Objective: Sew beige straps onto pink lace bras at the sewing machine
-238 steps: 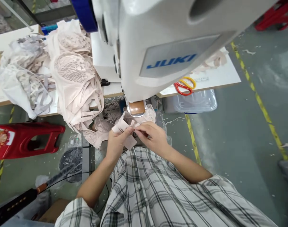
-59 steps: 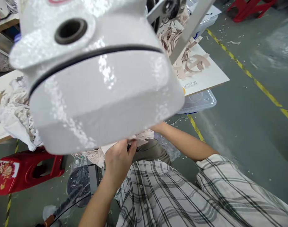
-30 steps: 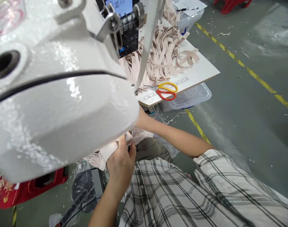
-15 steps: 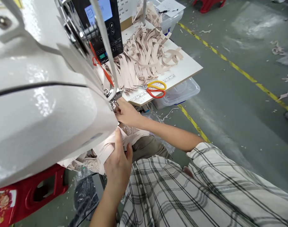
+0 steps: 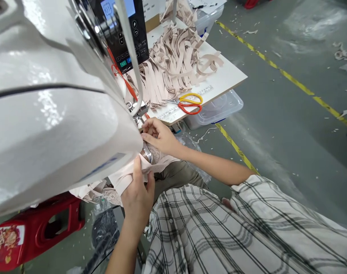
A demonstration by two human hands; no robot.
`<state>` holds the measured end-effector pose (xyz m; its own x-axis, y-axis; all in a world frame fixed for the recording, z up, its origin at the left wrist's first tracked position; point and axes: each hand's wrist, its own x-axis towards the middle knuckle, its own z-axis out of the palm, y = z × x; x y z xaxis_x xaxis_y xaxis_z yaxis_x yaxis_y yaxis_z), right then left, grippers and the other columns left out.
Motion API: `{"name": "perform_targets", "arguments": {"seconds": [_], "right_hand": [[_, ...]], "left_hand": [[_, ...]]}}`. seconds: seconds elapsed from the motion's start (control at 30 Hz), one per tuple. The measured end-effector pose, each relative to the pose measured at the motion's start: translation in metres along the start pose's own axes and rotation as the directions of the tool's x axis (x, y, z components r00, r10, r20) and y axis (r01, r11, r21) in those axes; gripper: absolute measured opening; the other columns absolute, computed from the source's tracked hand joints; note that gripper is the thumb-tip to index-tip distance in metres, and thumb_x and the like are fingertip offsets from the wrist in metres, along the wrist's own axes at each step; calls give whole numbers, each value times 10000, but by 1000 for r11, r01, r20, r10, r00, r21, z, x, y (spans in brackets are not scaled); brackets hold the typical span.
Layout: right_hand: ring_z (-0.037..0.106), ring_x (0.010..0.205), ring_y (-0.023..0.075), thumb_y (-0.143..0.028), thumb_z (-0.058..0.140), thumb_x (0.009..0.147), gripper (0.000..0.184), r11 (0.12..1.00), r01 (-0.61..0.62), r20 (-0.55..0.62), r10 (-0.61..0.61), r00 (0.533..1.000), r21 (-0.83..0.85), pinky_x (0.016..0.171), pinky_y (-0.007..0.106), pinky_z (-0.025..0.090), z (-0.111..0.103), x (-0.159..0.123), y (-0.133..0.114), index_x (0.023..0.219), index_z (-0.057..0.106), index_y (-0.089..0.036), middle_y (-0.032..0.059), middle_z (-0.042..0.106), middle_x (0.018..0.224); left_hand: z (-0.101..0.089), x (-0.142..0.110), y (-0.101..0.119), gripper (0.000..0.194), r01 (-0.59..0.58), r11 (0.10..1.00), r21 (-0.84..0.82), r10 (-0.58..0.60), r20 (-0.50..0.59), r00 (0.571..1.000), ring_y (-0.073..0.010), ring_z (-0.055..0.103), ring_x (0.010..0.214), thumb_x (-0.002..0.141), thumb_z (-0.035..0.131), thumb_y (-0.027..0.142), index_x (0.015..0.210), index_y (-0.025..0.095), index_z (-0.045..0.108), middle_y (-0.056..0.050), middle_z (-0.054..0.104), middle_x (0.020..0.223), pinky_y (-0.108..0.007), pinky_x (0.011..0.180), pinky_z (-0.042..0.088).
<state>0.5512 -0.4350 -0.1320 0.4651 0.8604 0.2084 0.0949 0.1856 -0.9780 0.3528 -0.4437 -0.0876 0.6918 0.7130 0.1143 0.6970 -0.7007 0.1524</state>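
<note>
A white sewing machine (image 5: 76, 140) fills the left side, its head hiding the needle area. At its lower right edge, pale pink fabric with lace (image 5: 124, 179) lies around a metal machine part (image 5: 147, 152). My left hand (image 5: 137, 196) grips this fabric, forefinger stretched along it and thumb at its edge. Just above, beside the machine's head, my right hand (image 5: 162, 137) has its fingers curled in and the thumb close to them. Whatever they may pinch is too small to make out.
Scissors (image 5: 187, 103) with yellow and red handles lie on the white table (image 5: 232, 78), beside a heap of pale pink strips (image 5: 176, 64). A control panel (image 5: 130, 42) stands behind. Below are a clear plastic box (image 5: 227, 108) and a red stool (image 5: 33, 236).
My right hand has drawn back slightly from the machine, and more of its fingers show. The metal part beneath has come into view. My left hand keeps hold of the fabric.
</note>
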Motion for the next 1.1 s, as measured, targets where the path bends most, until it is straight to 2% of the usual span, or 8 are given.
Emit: {"name": "perform_targets", "arguments": {"seconds": [0.17, 0.33, 0.57, 0.7, 0.83, 0.9, 0.97, 1.1], "right_hand": [[524, 719, 108, -421, 614, 915, 237, 994, -98, 23, 97, 995, 39, 671, 245, 446, 0, -22, -6, 999, 540, -212, -11, 576, 884], [554, 779, 136, -469, 634, 897, 288, 996, -84, 52, 85, 995, -21, 731, 271, 455, -2, -43, -21, 968, 529, -211, -3, 578, 870], [560, 795, 151, -478, 622, 891, 291, 963, -264, 119, 267, 956, -48, 705, 272, 444, -14, -92, -33, 949, 597, -193, 17, 619, 902], [546, 685, 115, -496, 616, 892, 318, 869, -441, 248, 386, 888, 226, 611, 230, 419, -27, -104, -45, 909, 630, -179, -7, 610, 806], [534, 654, 108, -440, 575, 924, 291, 923, -383, 705, 247, 665, 37, 595, 221, 397, -30, -100, -58, 862, 659, -169, -20, 603, 734], [548, 670, 118, -357, 523, 958, 265, 979, -106, 768, 200, 609, -172, 607, 236, 386, -25, -97, -60, 854, 679, -170, -10, 624, 739], [544, 662, 136, -270, 490, 971, 256, 865, 250, 694, 146, 705, -436, 589, 266, 344, -17, -95, -55, 860, 697, -169, 12, 633, 734], [511, 613, 163, -200, 481, 971, 247, 468, 576, 589, -137, 797, -670, 564, 316, 299, -3, -95, -30, 890, 714, -179, 29, 605, 653]], "left_hand": [[9, -9, -13, 892, -44, 996, -78, 30, -168, 985, -385, 596, 1259, 913, 618, 463, 1581, 104, 147, -280, 530, 1428, -435, 894, 576], [14, -15, -7, 942, 21, 989, -149, -37, -109, 993, -403, 541, 1318, 924, 607, 461, 1597, 111, 49, -301, 434, 1505, -497, 980, 543], [23, -53, 33, 1028, -265, 927, -265, 229, -157, 961, -393, 609, 1243, 880, 685, 395, 1594, 71, 20, -306, 555, 1392, -458, 917, 583], [-12, -55, 29, 620, -286, 807, -516, 276, -97, 956, -213, 746, 825, 924, 593, 222, 1500, 163, 373, -95, 768, 970, -290, 692, 598], [-40, -38, 17, 394, -478, 811, -336, 428, -215, 878, -332, 617, 1192, 888, 581, 170, 1279, 124, 591, -187, 695, 1182, -508, 1031, 475], [-38, -28, 8, 206, -342, 869, -356, 364, -8, 931, -321, 666, 1045, 918, 539, 224, 1025, 126, 686, -166, 727, 958, -502, 978, 481], [-27, -19, -5, 304, 5, 855, -518, 139, 239, 961, -261, 663, 769, 945, 498, 315, 727, 166, 649, -97, 647, 658, -420, 823, 507], [4, -8, -29, 451, 528, 375, -762, 86, 595, 799, -206, 606, 626, 931, 491, 532, 666, 186, 607, -32, 572, 555, -347, 704, 491]]}}
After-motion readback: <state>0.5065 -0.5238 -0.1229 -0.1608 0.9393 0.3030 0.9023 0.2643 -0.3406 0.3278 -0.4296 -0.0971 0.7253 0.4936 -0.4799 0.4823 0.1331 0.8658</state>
